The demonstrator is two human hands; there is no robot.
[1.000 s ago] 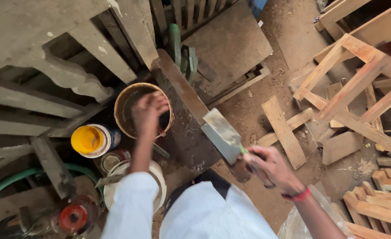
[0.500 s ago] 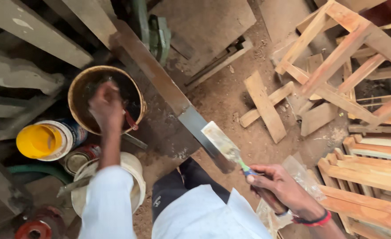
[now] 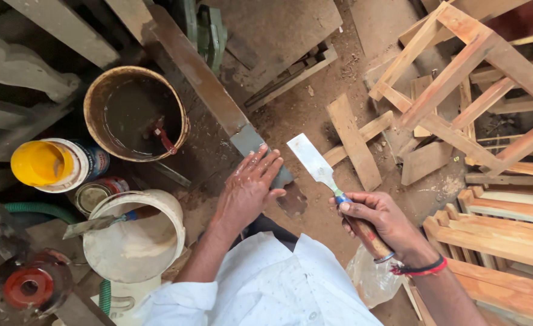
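Workshop floor, bare packed dirt [image 3: 314, 108] with sawdust and offcuts. Pale wooden frames [image 3: 459, 72] stacked on the right side, loose short boards [image 3: 354, 142] lying flat on the dirt between them and the hands. Grey carved wooden pieces [image 3: 25, 66] lean along the upper left.

A long dark plank [image 3: 200, 72] runs diagonally from upper left down to centre. Its near end is coated grey. Left hand [image 3: 248, 190] lies flat on that grey end, palm down, fingers spread and touching the wood (skin looks wet or smeared).

Right hand [image 3: 378, 220] is closed in a fist around the wooden handle of a putty knife [image 3: 314, 163], which has a wide flat blade smeared with pale filler. Blade points up and left, held in the air just beside the left fingertips, near the plank's end but not touching it. Red and black bands on the right wrist.

Left of the plank: a brown bucket [image 3: 97, 90] with dark liquid and a red stick inside, well apart from both hands. Below it a yellow-lidded can [image 3: 40, 163], a small open tin [image 3: 91, 193], and a white bucket [image 3: 133, 241] with a scraper resting across its rim. Green hose [image 3: 31, 208] at left edge. Red round cap [image 3: 28, 287] at lower left. Clear plastic bag [image 3: 372, 281] under the right forearm. White sleeves at bottom.
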